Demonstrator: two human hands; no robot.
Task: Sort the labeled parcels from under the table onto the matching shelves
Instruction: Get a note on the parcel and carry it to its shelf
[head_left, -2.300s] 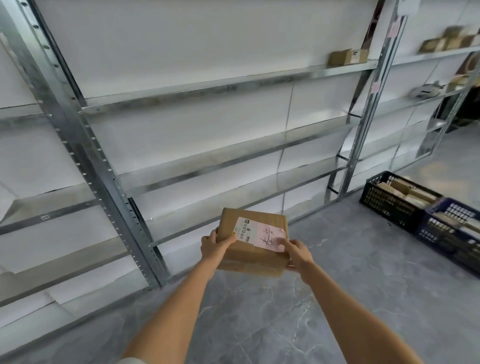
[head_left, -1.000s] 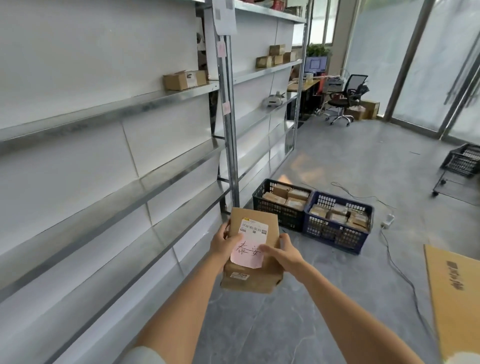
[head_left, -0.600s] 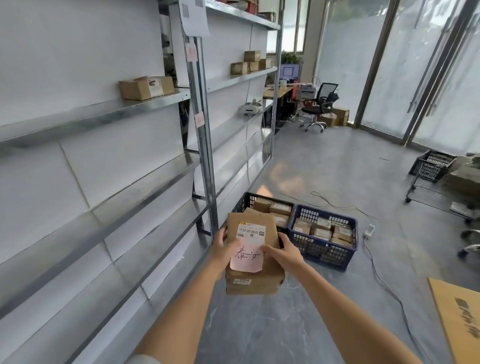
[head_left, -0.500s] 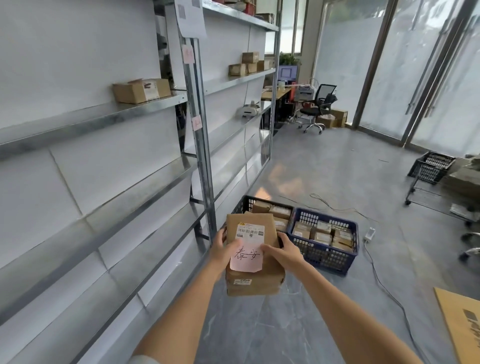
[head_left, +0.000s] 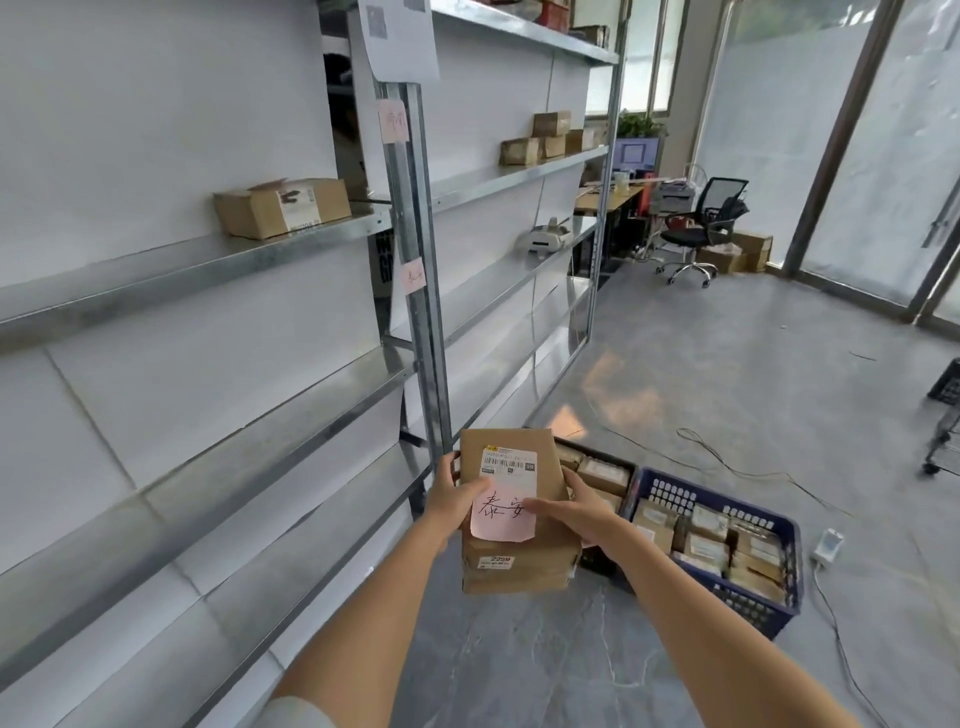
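Two bare arms reach out over a grey stone-look floor (head_left: 701, 364). The left hand (head_left: 454, 499) and the right hand (head_left: 574, 512) hold a brown cardboard parcel (head_left: 514, 558) in the air between them, one on each side, with fingers curled round its edges and both thumbs pressing on its top. The parcel is a flat box with square corners. On its top sit a white printed label (head_left: 508, 464) with a barcode and a pink paper note (head_left: 503, 514) with two handwritten Chinese characters, 泰安. A small sticker on the near side reads 2259. Just behind the parcel, on the floor, are a black plastic crate (head_left: 597, 558) and a blue plastic crate (head_left: 748, 608), side by side and full of more brown boxes. On the left stand shiny grey metal shelves (head_left: 208, 262) with white backs. Pink notes (head_left: 393, 120) stick to the upright post. One brown box (head_left: 283, 207) lies on a high shelf near its right end. Farther along that level sit more small boxes (head_left: 550, 137). Far back is a black office chair (head_left: 698, 228).
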